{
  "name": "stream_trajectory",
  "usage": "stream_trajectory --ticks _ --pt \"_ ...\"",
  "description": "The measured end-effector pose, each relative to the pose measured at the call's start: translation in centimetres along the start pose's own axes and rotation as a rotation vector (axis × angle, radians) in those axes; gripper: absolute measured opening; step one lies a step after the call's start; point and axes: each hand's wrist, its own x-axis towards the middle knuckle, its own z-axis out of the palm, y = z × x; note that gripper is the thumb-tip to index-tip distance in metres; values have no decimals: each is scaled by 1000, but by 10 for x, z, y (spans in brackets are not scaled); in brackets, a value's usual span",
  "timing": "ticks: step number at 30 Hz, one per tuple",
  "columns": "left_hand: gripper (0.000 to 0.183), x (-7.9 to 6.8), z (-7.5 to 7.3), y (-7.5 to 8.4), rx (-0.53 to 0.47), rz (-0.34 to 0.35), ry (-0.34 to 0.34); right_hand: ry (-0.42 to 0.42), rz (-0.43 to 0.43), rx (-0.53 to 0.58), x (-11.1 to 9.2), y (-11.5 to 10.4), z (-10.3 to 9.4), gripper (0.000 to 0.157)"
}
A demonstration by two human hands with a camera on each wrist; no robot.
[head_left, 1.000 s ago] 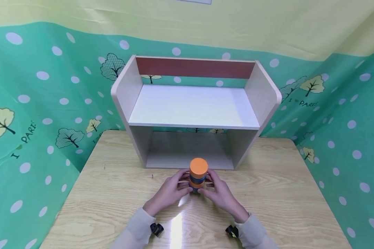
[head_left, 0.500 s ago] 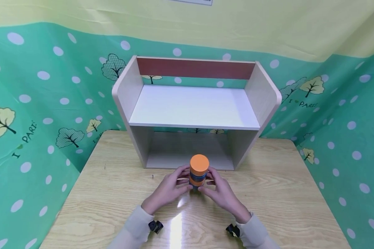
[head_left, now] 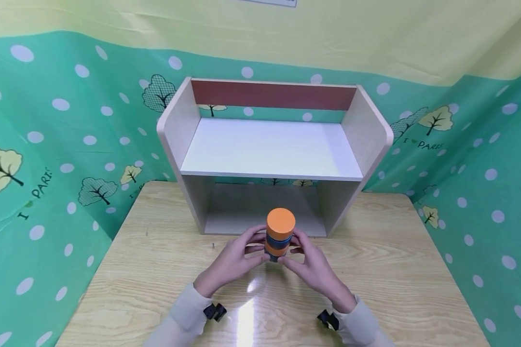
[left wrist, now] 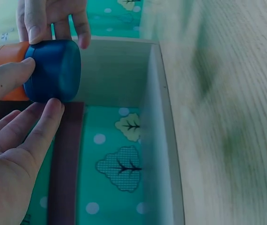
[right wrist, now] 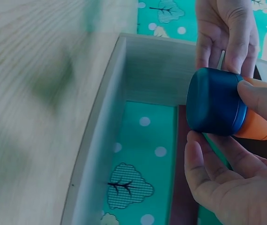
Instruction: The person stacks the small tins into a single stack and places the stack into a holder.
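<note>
In the head view, an orange-and-dark-blue cylindrical container (head_left: 280,222) with a flat orange top stands roughly upright between the two hands, at the front of the shelf. My left hand (head_left: 232,262) grips its left side, thumb at the near side. On the opposite side my right hand (head_left: 314,267) holds it the same way. Its dark blue base (left wrist: 56,70) shows in the left wrist view, apart from the tabletop. The right wrist view shows fingers and thumb of both hands around the blue base (right wrist: 215,102) and the orange band.
A two-level shelf (head_left: 269,149) with pale side panels and a dark red back strip stands at the back of the wooden table (head_left: 134,270). A green and yellow printed cloth (head_left: 61,120) hangs behind and to both sides.
Both hands have raised the container and moved it slightly away from the body; its orange top looks larger and higher in the head view. The hold is unchanged.
</note>
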Motion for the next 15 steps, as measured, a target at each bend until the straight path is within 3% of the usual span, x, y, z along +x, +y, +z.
stream_trajectory --ticks 15 --pt "67 5 -7 19 12 29 2 -4 -71 -33 4 -19 -13 74"
